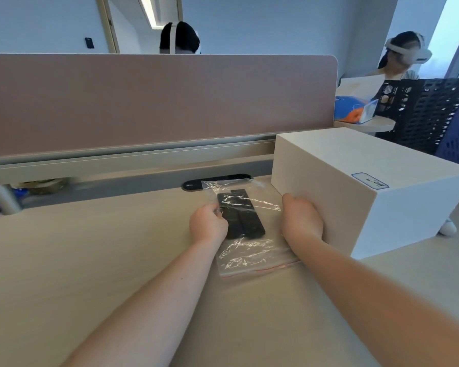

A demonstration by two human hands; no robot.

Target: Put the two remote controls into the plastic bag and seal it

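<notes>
A clear plastic bag (pixel 252 256) with a red zip strip at its near edge lies flat on the desk. Two black remote controls (pixel 240 215) lie side by side inside it, long ends pointing away from me. My left hand (pixel 208 225) pinches the bag's left edge beside the remotes. My right hand (pixel 301 219) rests on the bag's right side, pressed against the white box; its fingers are curled and I cannot tell whether they grip the plastic.
A large white box (pixel 368 181) with a blue label stands right of the bag. A pink desk divider (pixel 157 102) and a black cable slot (pixel 194 185) lie behind. Dark crates (pixel 429 112) and two people with headsets are beyond.
</notes>
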